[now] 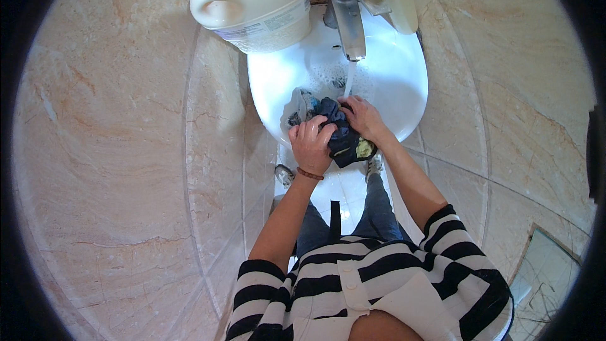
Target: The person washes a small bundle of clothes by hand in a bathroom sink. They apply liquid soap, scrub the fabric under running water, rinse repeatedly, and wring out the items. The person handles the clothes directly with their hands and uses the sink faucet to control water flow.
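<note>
Water runs from a metal faucet (348,23) into a white washbasin (402,99) with some suds in it. A bunched dark navy cloth (343,142) with a yellow-green patch lies over the basin's near rim, between my hands. My left hand (312,144), with a beaded bracelet on its wrist, grips the cloth's left side. My right hand (362,116) holds its upper right part, close beside the water stream. Just left of the cloth, a grey and blue patterned fabric (307,104) rests against the basin wall. My fingertips are partly hidden in the folds.
A large cream plastic jug (260,4) with a handle stands at the basin's back left. Behind the faucet, on the right, is a yellowish translucent bottle (395,0). Marbled tile walls (118,128) close in on both sides. My shoes stand on the floor below the basin.
</note>
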